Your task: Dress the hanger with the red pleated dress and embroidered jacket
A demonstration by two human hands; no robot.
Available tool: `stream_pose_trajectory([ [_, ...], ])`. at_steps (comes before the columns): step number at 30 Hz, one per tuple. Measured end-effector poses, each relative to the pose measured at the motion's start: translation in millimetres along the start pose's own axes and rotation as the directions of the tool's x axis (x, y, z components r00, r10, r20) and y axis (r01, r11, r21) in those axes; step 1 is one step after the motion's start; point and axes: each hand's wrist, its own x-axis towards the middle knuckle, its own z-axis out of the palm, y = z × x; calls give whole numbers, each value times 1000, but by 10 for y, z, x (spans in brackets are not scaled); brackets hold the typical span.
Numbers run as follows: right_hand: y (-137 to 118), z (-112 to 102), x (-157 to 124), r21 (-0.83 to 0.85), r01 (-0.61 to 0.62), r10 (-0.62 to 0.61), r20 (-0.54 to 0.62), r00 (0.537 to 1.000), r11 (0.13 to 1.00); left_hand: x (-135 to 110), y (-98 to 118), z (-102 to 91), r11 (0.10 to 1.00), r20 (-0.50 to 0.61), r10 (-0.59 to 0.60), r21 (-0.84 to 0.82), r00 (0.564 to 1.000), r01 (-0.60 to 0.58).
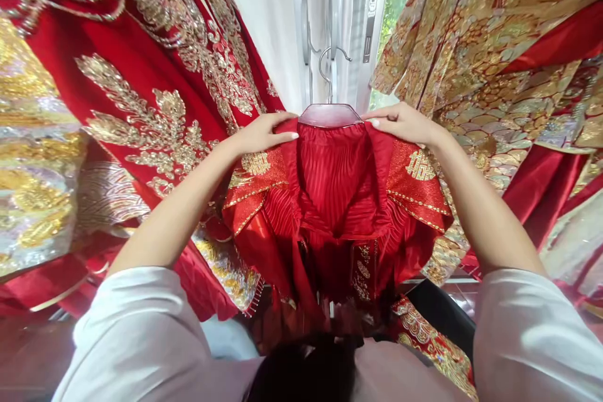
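Observation:
A red garment (336, 201) with gold embroidery on its shoulders hangs in front of me on a pinkish hanger (330, 115) with a metal hook. My left hand (264, 133) grips the garment's left shoulder beside the hanger, fingers closed over the red cloth. My right hand (405, 122) pinches the right shoulder at the hanger's other end, fingers curled on the fabric. Both arms reach up in white short sleeves. The garment's lower part hangs in folds toward me.
A red robe with heavy gold embroidery (155, 94) hangs at the left. A gold brocade robe with red lining (499, 50) hangs at the right. Behind the hanger stand a white window frame (330, 19) and green foliage outside.

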Motion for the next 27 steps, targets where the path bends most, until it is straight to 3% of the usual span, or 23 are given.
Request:
stream_pose_trajectory([
  [2,-18,-15,-54,10,7,-8,61,998,1000,61,49,49,999,-9,10,-32,1000,-10],
  [4,-14,-17,-94,-19,-2,3,48,999,1000,93,23,109,994,-67,-19,-108,998,12],
  [6,3,6,-55,-51,-13,10,-55,998,999,122,-45,156,975,-192,-90,-216,977,47],
  [9,50,77,155,-41,0,-9,-214,977,999,186,-131,173,908,-326,-261,-402,909,117],
  [10,73,101,235,-35,0,-8,-233,973,999,210,-141,166,881,-300,-308,-448,903,152],
  [12,115,129,344,-51,-25,14,-197,980,998,241,-129,139,856,-125,-332,-457,935,243],
  [14,131,110,337,-107,-57,42,-131,990,993,228,-86,113,879,46,-299,-374,953,294],
  [15,122,83,284,-147,-65,48,-118,992,987,200,-59,107,903,71,-282,-317,957,289],
  [19,28,-55,-138,-310,-72,29,-140,990,948,-19,16,147,976,-139,-216,-19,966,215],
  [21,16,-72,-355,-300,-71,38,-115,993,951,-118,-3,188,977,-206,-184,68,961,202],
  [23,55,-44,-492,-225,-77,50,-124,991,971,-158,-66,209,978,-158,-206,6,966,210],
  [27,197,12,-512,-49,-134,125,-156,980,990,-101,-228,155,896,123,-319,-284,940,341],
])
